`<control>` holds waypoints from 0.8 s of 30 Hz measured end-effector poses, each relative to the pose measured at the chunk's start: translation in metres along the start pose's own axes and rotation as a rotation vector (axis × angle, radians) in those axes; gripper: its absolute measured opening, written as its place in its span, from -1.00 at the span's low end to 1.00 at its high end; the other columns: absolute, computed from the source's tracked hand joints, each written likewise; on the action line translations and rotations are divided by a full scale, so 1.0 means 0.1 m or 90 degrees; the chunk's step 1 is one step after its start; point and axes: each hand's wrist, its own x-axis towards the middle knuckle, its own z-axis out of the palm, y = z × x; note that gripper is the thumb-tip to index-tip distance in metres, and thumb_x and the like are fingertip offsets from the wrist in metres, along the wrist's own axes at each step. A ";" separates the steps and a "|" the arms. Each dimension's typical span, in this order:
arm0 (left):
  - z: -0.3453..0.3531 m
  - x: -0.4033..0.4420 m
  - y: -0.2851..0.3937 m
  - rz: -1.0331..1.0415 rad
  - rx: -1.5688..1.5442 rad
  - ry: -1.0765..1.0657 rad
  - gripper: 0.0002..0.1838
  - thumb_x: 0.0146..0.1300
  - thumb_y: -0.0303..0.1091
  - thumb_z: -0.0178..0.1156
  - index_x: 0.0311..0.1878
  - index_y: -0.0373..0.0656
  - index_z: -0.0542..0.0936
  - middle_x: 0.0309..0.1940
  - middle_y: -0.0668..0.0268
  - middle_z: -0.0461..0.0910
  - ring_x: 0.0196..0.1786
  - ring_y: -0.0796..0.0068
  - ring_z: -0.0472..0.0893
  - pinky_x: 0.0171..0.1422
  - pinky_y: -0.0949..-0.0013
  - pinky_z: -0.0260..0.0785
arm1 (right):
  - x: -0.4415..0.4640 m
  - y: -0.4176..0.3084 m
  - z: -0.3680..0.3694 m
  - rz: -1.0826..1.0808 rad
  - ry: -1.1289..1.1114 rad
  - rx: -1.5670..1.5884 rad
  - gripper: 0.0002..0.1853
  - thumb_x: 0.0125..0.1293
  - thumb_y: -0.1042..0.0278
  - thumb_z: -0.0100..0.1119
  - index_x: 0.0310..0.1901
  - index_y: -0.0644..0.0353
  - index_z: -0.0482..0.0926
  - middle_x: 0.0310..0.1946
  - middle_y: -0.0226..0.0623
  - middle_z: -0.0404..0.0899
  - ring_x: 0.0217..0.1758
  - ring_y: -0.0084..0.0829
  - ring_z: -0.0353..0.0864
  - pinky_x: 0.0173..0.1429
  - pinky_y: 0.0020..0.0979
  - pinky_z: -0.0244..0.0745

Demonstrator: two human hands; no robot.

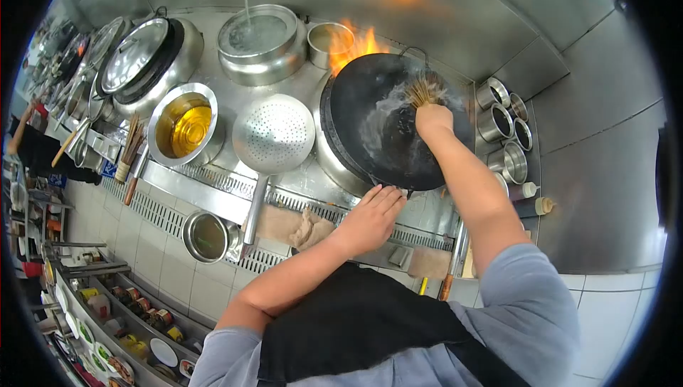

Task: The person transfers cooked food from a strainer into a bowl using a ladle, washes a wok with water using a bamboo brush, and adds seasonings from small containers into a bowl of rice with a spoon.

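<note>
Left side of the frame, a shiny round steel pot [215, 146] held golden liquid [191, 131]. Dead centre-left was a dished metal skimmer [274, 133], peppered with holes. Left hand [371, 215] sat at lower centre, fingers stretched toward the smooth black wok [380, 163] right of centre, couldn't tell if its grip had anything. Right hand's [434, 120] grip was clenched round a stiff bristly brush [421, 90] inside the wok's upper right.
</note>
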 end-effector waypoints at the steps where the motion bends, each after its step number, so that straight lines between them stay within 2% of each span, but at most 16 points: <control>1: -0.01 -0.01 -0.02 0.004 -0.001 -0.010 -0.45 0.16 -0.39 0.16 0.25 -0.31 0.41 0.28 0.10 0.37 0.40 0.15 0.31 0.53 0.07 0.05 | -0.01 -0.04 -0.06 0.000 0.003 0.000 -0.80 0.23 0.35 0.12 -0.30 0.09 0.77 -0.31 -0.25 0.75 -0.21 -0.26 0.77 -0.18 -0.23 0.68; 5: 0.00 0.00 -0.03 0.015 -0.001 -0.001 -0.45 0.15 -0.38 0.17 0.25 -0.32 0.41 0.28 0.09 0.37 0.40 0.15 0.30 0.53 0.07 0.05 | -0.96 -0.36 -0.48 -0.265 -0.072 -0.087 -0.77 0.23 0.34 0.09 -0.26 0.12 0.76 -0.24 -0.25 0.75 -0.16 -0.22 0.76 -0.18 -0.23 0.66; 7: -0.01 0.00 -0.01 0.008 -0.006 0.000 -0.45 0.14 -0.42 0.10 0.25 -0.35 0.40 0.26 0.05 0.39 0.38 0.13 0.32 0.52 0.07 0.06 | -1.41 -0.33 -0.44 -0.304 -0.134 -0.147 -0.78 0.21 0.33 0.10 -0.26 0.10 0.76 -0.24 -0.23 0.74 -0.17 -0.23 0.76 -0.18 -0.24 0.64; 10: -0.04 0.01 0.01 -0.007 -0.019 -0.019 -0.43 0.13 -0.39 0.20 0.25 -0.32 0.41 0.27 0.10 0.37 0.38 0.13 0.31 0.52 0.07 0.07 | -0.93 -0.03 -0.28 -0.242 -0.111 -0.117 -0.78 0.26 0.32 0.08 -0.27 0.09 0.76 -0.24 -0.22 0.74 -0.17 -0.28 0.76 -0.23 -0.21 0.66; 11: -0.02 0.01 0.01 -0.001 -0.018 -0.018 -0.43 0.13 -0.39 0.20 0.25 -0.32 0.41 0.27 0.10 0.37 0.38 0.13 0.31 0.52 0.07 0.07 | -0.53 0.08 -0.08 -0.146 -0.066 -0.096 -0.76 0.30 0.31 0.06 -0.32 0.08 0.76 -0.26 -0.20 0.74 -0.17 -0.29 0.76 -0.21 -0.23 0.66; 12: 0.01 -0.02 0.00 0.006 -0.014 -0.016 -0.43 0.13 -0.39 0.20 0.25 -0.32 0.41 0.26 0.10 0.38 0.38 0.13 0.32 0.52 0.07 0.08 | -0.20 0.18 0.09 -0.077 -0.024 -0.090 -0.79 0.24 0.35 0.08 -0.25 0.17 0.71 -0.35 -0.21 0.72 -0.28 -0.23 0.74 -0.24 -0.27 0.63; 13: -0.02 0.01 -0.02 0.011 -0.006 -0.011 -0.43 0.12 -0.40 0.20 0.25 -0.32 0.41 0.26 0.09 0.38 0.37 0.13 0.33 0.51 0.07 0.09 | -0.17 0.26 0.09 -0.073 -0.017 -0.089 -0.79 0.24 0.35 0.08 -0.25 0.17 0.71 -0.35 -0.21 0.72 -0.28 -0.23 0.74 -0.24 -0.27 0.63; 15: -0.03 0.02 -0.05 0.013 -0.001 -0.011 -0.42 0.12 -0.40 0.21 0.25 -0.32 0.41 0.25 0.09 0.39 0.37 0.13 0.33 0.51 0.06 0.09 | -0.19 0.34 0.20 -0.251 0.112 -0.174 -0.70 0.27 0.40 0.04 0.02 0.15 0.61 -0.34 -0.21 0.68 -0.26 -0.21 0.72 -0.27 -0.24 0.62; 17: -0.03 -0.03 0.01 0.010 -0.010 -0.022 -0.42 0.12 -0.40 0.21 0.25 -0.31 0.41 0.25 0.09 0.39 0.37 0.13 0.33 0.52 0.06 0.09 | -0.52 0.65 -0.24 -0.352 -0.026 -0.170 -0.58 0.34 0.30 0.01 0.24 -0.03 0.49 -0.28 -0.24 0.66 -0.23 -0.28 0.70 -0.24 -0.21 0.58; 19: -0.03 0.02 0.02 -0.016 -0.030 -0.011 -0.42 0.11 -0.40 0.22 0.25 -0.31 0.41 0.24 0.10 0.39 0.37 0.13 0.34 0.52 0.05 0.08 | -0.41 1.27 -0.37 -0.446 -0.023 -0.289 -0.56 0.37 0.31 -0.04 0.27 -0.23 0.48 -0.27 -0.24 0.62 -0.24 -0.28 0.69 -0.23 -0.26 0.55; 21: -0.03 0.02 0.02 -0.024 -0.031 -0.002 -0.42 0.11 -0.41 0.22 0.25 -0.30 0.41 0.24 0.10 0.40 0.36 0.13 0.35 0.52 0.05 0.09 | -0.16 1.61 -0.46 -0.493 -0.063 -0.369 -0.52 0.38 0.32 -0.06 0.31 -0.31 0.43 -0.26 -0.25 0.60 -0.25 -0.30 0.69 -0.22 -0.30 0.52; 24: -0.06 0.03 0.05 -0.045 -0.055 -0.006 -0.42 0.09 -0.43 0.23 0.24 -0.29 0.42 0.23 0.10 0.41 0.34 0.11 0.37 0.51 0.05 0.12 | 0.05 1.18 -0.31 -0.546 0.061 -0.267 -0.53 0.35 0.35 -0.03 0.27 -0.28 0.48 -0.30 -0.25 0.61 -0.25 -0.25 0.69 -0.23 -0.24 0.54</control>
